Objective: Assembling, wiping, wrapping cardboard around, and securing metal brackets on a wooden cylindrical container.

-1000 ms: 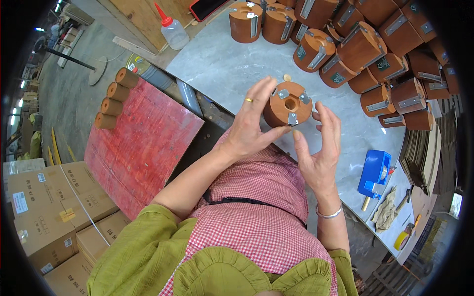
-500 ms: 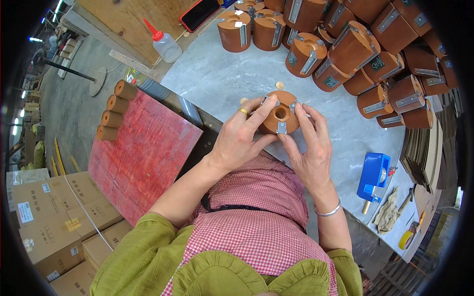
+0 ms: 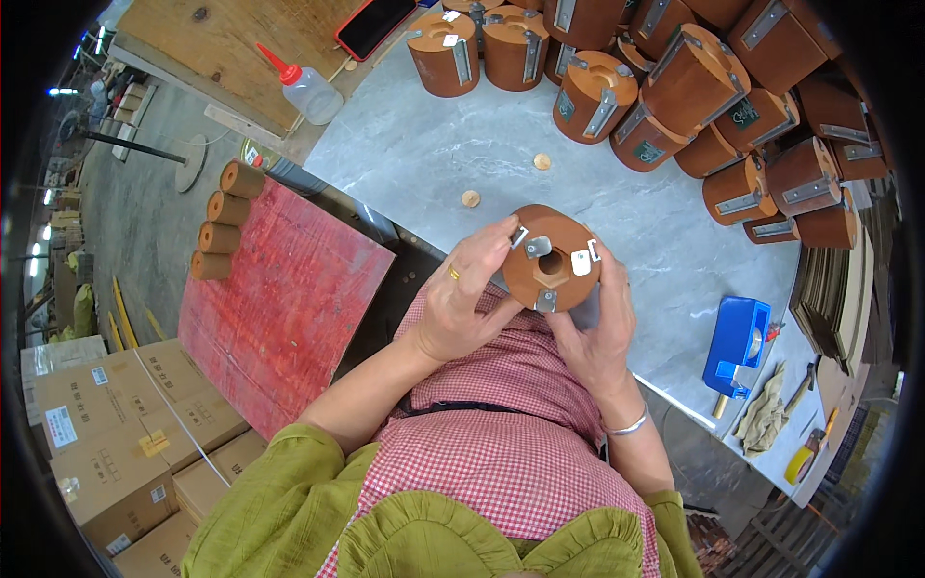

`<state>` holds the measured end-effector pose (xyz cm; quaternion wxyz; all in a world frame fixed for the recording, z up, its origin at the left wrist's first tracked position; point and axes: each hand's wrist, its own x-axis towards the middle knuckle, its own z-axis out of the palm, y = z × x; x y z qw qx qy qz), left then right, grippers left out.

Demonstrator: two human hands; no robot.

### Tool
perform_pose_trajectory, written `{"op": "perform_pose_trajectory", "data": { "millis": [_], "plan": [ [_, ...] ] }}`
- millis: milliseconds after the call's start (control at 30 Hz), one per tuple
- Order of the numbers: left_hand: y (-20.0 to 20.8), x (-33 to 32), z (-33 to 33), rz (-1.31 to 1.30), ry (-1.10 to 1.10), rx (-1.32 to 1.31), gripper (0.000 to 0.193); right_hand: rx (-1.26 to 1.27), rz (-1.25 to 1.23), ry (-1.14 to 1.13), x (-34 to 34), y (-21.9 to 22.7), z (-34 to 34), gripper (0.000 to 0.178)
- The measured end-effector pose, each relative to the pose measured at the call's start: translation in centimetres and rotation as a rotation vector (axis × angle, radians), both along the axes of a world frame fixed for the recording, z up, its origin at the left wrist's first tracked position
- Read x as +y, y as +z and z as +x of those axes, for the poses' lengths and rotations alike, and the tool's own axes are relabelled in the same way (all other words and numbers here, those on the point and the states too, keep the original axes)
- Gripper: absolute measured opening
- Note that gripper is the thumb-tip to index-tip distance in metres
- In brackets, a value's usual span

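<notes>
Between my hands is a brown wooden cylinder (image 3: 525,284) with a round hole in its top face and metal tabs around the rim. My left hand (image 3: 469,294) wraps its left side, and my right hand (image 3: 599,332) grips the right side, thumb low in front. The cylinder is held at the near edge of the grey marbled table (image 3: 414,144), its top tilted toward me. Its underside is hidden. Two small round wooden discs, a left disc (image 3: 470,198) and a right disc (image 3: 541,162), lie on the table beyond it.
Many similar brown cylinders (image 3: 647,144) are piled at the back right. A blue tape dispenser (image 3: 734,347) and a crumpled cloth (image 3: 763,419) lie on the right. A clear squeeze bottle (image 3: 310,94) stands back left. Small wooden cylinders (image 3: 227,208) line a red board (image 3: 279,299); cartons (image 3: 125,414) sit lower left.
Both hands have brought the cylinder nearer to me. Metal tabs on its top now stand at different angles, and the fingers have shifted from the top face to the sides.
</notes>
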<state>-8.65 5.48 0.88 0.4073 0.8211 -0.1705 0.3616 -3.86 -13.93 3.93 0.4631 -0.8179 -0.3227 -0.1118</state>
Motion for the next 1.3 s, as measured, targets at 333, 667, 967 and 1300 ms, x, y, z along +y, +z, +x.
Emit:
{"op": "perform_pose_trajectory", "data": {
  "millis": [333,667,967,1300],
  "plan": [
    [2.1,-1.6,1.3,-0.034,-0.101,0.467,0.109,0.219,-0.008,-0.092,-1.2,0.3,0.9,0.070],
    [2.3,-1.2,2.8,-1.084,-0.438,0.839,0.078,-0.136,0.011,-0.336,-7.3,7.1,0.0,0.055],
    [3.2,-5.1,3.8,-1.760,-0.859,1.229,0.072,-0.137,-0.938,-1.097,-37.0,-0.9,-6.4,0.037],
    [5.5,-7.9,3.1,-1.447,-0.515,1.268,0.079,0.123,0.102,-0.874,-29.6,4.2,-3.2,0.018]
  ]
}}
